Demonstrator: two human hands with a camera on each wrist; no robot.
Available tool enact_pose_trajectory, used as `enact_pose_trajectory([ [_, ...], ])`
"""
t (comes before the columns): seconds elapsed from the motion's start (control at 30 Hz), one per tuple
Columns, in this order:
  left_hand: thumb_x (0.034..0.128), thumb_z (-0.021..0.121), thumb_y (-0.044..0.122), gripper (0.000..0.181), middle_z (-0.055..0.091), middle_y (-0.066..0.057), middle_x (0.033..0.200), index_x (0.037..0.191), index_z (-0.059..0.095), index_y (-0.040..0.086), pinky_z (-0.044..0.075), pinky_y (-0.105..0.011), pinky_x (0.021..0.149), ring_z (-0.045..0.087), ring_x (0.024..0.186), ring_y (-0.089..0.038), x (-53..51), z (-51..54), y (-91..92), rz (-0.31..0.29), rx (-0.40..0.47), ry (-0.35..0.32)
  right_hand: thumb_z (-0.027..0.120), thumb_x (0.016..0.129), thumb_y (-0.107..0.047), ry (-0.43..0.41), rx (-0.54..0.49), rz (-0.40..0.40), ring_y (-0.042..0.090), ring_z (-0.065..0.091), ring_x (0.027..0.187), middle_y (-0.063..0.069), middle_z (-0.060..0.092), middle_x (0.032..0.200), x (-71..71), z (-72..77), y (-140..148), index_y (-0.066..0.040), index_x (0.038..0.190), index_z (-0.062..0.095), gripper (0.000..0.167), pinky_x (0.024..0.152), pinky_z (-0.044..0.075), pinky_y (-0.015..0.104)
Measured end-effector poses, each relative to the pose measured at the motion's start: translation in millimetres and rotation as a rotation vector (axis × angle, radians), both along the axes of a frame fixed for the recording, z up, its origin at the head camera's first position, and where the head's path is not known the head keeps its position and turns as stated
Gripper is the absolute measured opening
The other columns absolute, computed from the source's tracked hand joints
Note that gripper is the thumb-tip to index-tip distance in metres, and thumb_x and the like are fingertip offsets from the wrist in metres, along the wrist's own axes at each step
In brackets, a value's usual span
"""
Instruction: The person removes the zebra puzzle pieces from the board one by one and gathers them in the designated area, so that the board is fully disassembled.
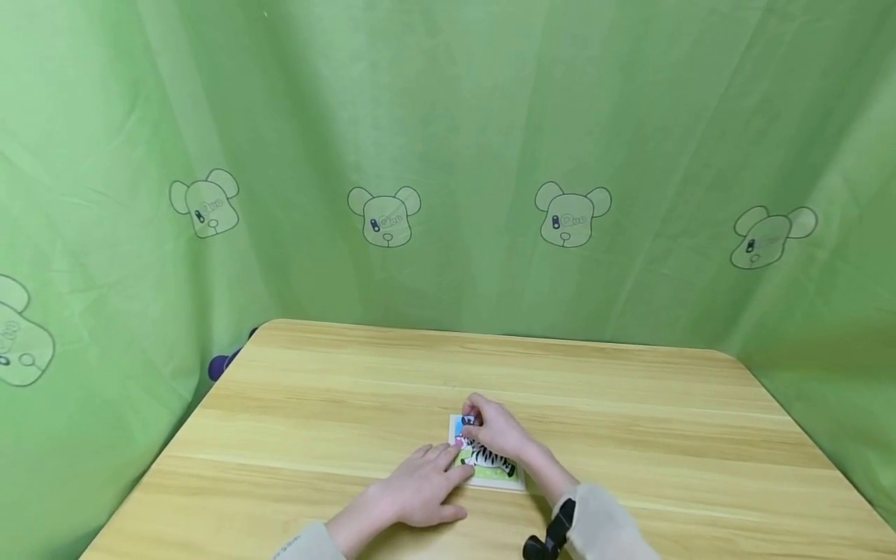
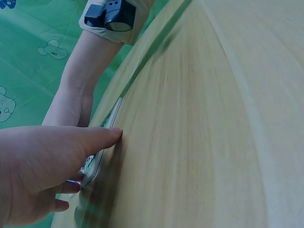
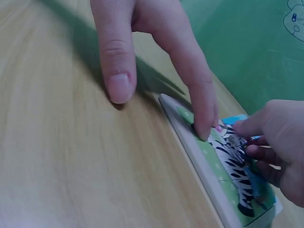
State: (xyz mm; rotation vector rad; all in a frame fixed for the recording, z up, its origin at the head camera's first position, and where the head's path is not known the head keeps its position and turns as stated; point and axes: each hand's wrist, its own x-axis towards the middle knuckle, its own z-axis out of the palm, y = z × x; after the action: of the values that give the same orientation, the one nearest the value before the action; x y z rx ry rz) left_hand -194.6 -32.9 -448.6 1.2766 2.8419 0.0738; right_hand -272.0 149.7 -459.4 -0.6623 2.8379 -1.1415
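Observation:
A small zebra jigsaw puzzle (image 1: 490, 459) in a white-edged tray (image 3: 183, 140) lies on the wooden table, with green and blue around the zebra. My left hand (image 1: 423, 484) rests at its near left side, fingers spread and mostly straight. In the right wrist view one left fingertip (image 3: 204, 130) presses on the picture while the thumb stays off to the side. My right hand (image 1: 500, 428) reaches over the upper part, its thumb and curled fingers pinching a puzzle piece (image 1: 467, 421) at the zebra's head. Those fingers hide much of that piece.
The light wooden table (image 1: 315, 404) runs to a green curtain (image 1: 448, 155) printed with bear heads. A purple object (image 1: 218, 366) shows beyond the table's left edge. A black strapped device (image 1: 553, 533) sits on the right wrist.

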Motion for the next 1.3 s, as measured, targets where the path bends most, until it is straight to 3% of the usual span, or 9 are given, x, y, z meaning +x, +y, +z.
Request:
enact_pose_trajectory([
  [0.17, 0.0867, 0.055, 0.051, 0.06, 0.034, -0.015, 0.145, 0.137, 0.046, 0.018, 0.031, -0.045, 0.106, 0.034, 0.132, -0.028, -0.7, 0.0, -0.1, -0.004, 0.001, 0.018, 0.068, 0.079, 0.0, -0.009, -0.153, -0.077, 0.013, 0.051, 0.071, -0.001, 0.055, 0.076, -0.7, -3.7, 2.2, -0.005, 0.089, 0.059, 0.014, 0.065, 0.045, 0.023],
  [0.4, 0.0867, 0.054, 0.052, 0.061, 0.032, -0.016, 0.146, 0.137, 0.045, 0.019, 0.03, -0.044, 0.106, 0.033, 0.132, -0.028, -0.9, -1.7, -1.0, 0.001, 0.011, 0.008, 0.068, 0.079, -0.001, -0.059, -0.246, -0.175, 0.014, 0.054, 0.073, 0.001, 0.06, 0.077, -1.3, 5.8, 26.5, -0.004, 0.092, 0.064, 0.014, 0.069, 0.048, 0.025],
  [0.53, 0.0871, 0.053, 0.052, 0.062, 0.031, -0.015, 0.147, 0.138, 0.044, 0.019, 0.029, -0.044, 0.107, 0.032, 0.133, -0.028, -0.4, -2.8, -1.5, 0.005, 0.015, 0.001, 0.068, 0.079, 0.0, -0.067, -0.265, -0.22, 0.014, 0.054, 0.07, 0.003, 0.059, 0.078, -3.4, 8.0, 53.1, 0.0, 0.094, 0.063, 0.015, 0.061, 0.048, 0.024],
  [0.67, 0.088, 0.052, 0.052, 0.062, 0.03, -0.016, 0.147, 0.139, 0.043, 0.018, 0.029, -0.045, 0.107, 0.032, 0.133, -0.029, 0.2, -3.0, -1.4, -0.002, 0.015, 0.004, 0.067, 0.08, 0.001, -0.085, -0.25, -0.287, 0.015, 0.051, 0.062, 0.004, 0.057, 0.075, -5.7, 5.9, 81.3, 0.002, 0.094, 0.063, 0.014, 0.049, 0.045, 0.024],
  [0.77, 0.0882, 0.052, 0.052, 0.061, 0.03, -0.016, 0.147, 0.139, 0.043, 0.018, 0.029, -0.044, 0.107, 0.032, 0.133, -0.029, 0.7, -3.3, -0.8, -0.004, 0.017, 0.004, 0.066, 0.081, 0.0, -0.092, -0.204, -0.318, 0.014, 0.048, 0.059, 0.004, 0.056, 0.074, -8.4, 2.2, 98.1, 0.003, 0.095, 0.062, 0.015, 0.047, 0.042, 0.022],
  [0.97, 0.0883, 0.052, 0.051, 0.061, 0.03, -0.016, 0.147, 0.139, 0.043, 0.018, 0.029, -0.044, 0.107, 0.032, 0.133, -0.029, 1.4, -3.4, -1.5, -0.001, 0.021, 0.007, 0.065, 0.081, -0.001, -0.09, -0.115, -0.32, 0.014, 0.048, 0.061, 0.004, 0.058, 0.075, -14.1, -2.5, 112.6, 0.004, 0.095, 0.063, 0.016, 0.051, 0.042, 0.023],
  [1.17, 0.0882, 0.053, 0.05, 0.061, 0.03, -0.016, 0.147, 0.139, 0.043, 0.017, 0.029, -0.044, 0.107, 0.032, 0.133, -0.028, 2.7, -0.4, -1.3, 0.008, 0.019, -0.007, 0.066, 0.081, -0.007, -0.054, -0.005, -0.317, 0.017, 0.053, 0.073, 0.005, 0.061, 0.079, -15.6, -2.9, 110.3, 0.003, 0.094, 0.066, 0.017, 0.066, 0.044, 0.029],
  [1.3, 0.0882, 0.053, 0.05, 0.061, 0.031, -0.016, 0.147, 0.139, 0.044, 0.017, 0.029, -0.044, 0.107, 0.032, 0.133, -0.028, 3.0, 0.3, -0.9, 0.008, 0.018, -0.008, 0.067, 0.081, -0.008, -0.056, 0.025, -0.333, 0.018, 0.054, 0.077, 0.004, 0.061, 0.081, -16.0, -3.2, 108.7, 0.002, 0.095, 0.066, 0.017, 0.069, 0.045, 0.031],
])
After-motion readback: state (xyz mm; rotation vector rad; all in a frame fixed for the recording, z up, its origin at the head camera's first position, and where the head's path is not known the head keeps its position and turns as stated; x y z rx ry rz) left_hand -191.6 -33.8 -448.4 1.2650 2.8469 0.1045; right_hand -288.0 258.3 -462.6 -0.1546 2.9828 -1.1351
